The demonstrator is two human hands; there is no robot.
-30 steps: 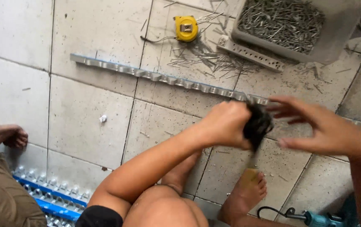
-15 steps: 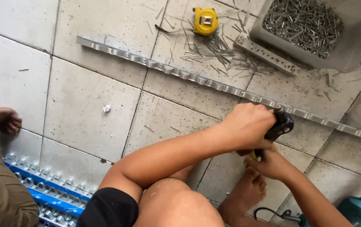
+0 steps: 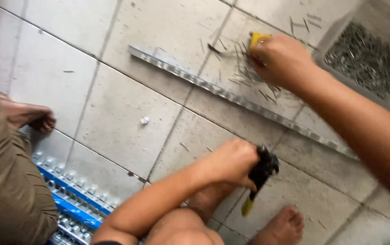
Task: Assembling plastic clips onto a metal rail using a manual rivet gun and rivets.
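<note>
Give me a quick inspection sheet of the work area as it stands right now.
Surface: grey tiled floor, dusty.
Job's things: black hand tool with a yellow handle; long metal strip.
Clutter: loose nails scattered on the tiles; grey tray of nails; small white bit.
Hands: left hand grips the tool; right hand reaches a yellow object among the nails.
Cables: nothing seen.
Surroundings: another person's hand; blue and metal strips.
</note>
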